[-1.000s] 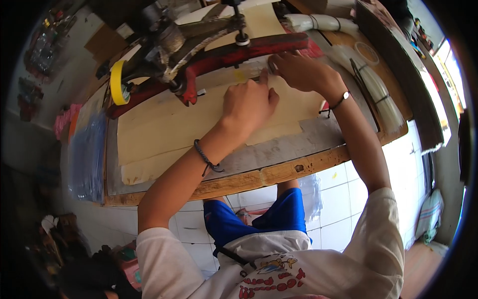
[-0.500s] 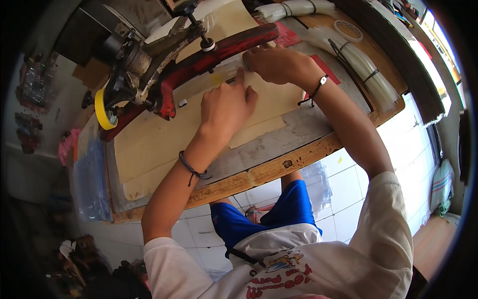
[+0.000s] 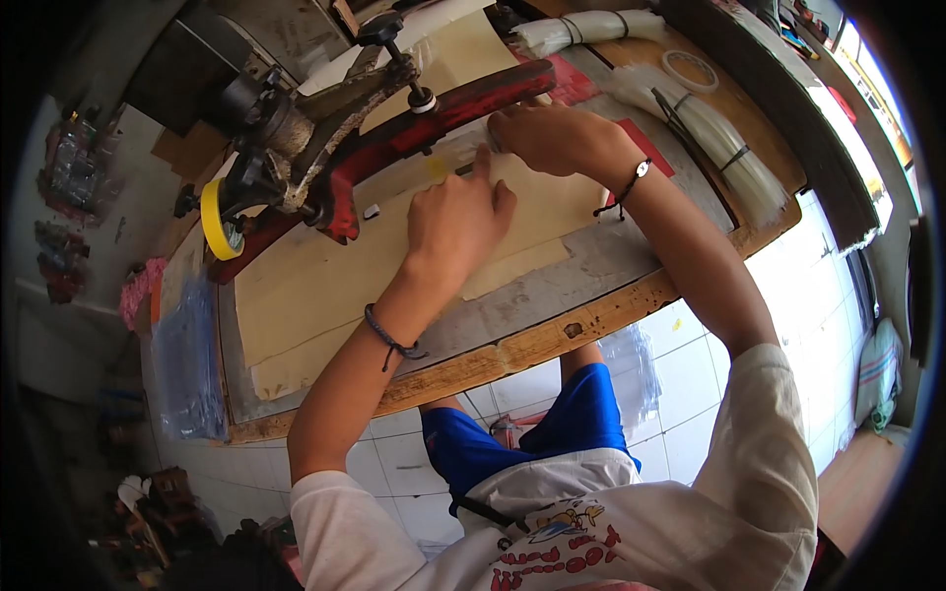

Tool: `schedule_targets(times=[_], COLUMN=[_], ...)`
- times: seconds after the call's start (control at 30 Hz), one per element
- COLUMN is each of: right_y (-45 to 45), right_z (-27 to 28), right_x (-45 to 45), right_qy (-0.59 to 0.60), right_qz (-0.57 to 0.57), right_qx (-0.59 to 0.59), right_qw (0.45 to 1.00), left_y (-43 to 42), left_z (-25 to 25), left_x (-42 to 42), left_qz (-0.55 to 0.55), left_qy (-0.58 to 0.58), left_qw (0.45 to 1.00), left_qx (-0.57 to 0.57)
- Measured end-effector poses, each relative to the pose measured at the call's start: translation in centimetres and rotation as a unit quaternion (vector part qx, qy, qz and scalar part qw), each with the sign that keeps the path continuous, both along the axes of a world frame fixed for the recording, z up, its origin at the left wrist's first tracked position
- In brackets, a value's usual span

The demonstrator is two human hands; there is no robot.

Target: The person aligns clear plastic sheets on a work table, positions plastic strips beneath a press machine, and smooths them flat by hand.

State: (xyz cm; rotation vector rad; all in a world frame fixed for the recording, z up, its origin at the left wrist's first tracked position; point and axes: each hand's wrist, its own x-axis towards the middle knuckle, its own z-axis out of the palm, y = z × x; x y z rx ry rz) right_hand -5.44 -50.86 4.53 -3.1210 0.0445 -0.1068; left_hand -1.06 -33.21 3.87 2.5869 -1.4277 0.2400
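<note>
My left hand (image 3: 455, 225) rests on the cream sheet (image 3: 325, 281), its index finger stretched toward my right hand and its thumb apart. Fingers of my right hand (image 3: 552, 138) are bent together at the far part of the sheet, beside that fingertip; what they pinch is too small and hidden to name. A clear strip (image 3: 463, 148) lies near both fingertips, with a yellow patch (image 3: 436, 167) by it. The red metal frame (image 3: 443, 110) crosses just beyond my hands. A small white piece (image 3: 371, 211) sits left of my left hand.
A yellow tape roll (image 3: 212, 219) hangs on the frame's left. Clear plastic bags (image 3: 187, 360) lie at the left table edge. Bundled plastic strips (image 3: 724, 148) and a pale ring (image 3: 690, 71) are at the right. The wooden edge (image 3: 512, 347) runs nearest my body.
The view has shifted and turned, so the table and frame appear further left than a second ago. Both hands keep nearly the same place on the sheet.
</note>
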Motion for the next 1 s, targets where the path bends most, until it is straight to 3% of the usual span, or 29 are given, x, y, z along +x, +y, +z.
schedule_targets(times=[0.27,0.7,1.0], right_y=[-0.5,0.0,-1.1], right_z=[-1.4,0.5,1.2], right_x=[0.2,0.2,0.1], right_qy=[-0.065,0.116,0.156], right_qz=[0.01,-0.024,-0.01], right_qx=[0.015,0.015,0.037], right_qw=[0.998,0.993,0.987], left_y=[0.0,0.7,0.8], left_z=[-0.2,-0.3,-0.3], left_x=[0.1,0.0,0.2], left_qz=[0.005,-0.027,-0.024], left_qy=[-0.005,0.008,0.007], left_qw=[1.0,0.999,1.0], left_qx=[0.001,-0.021,-0.008])
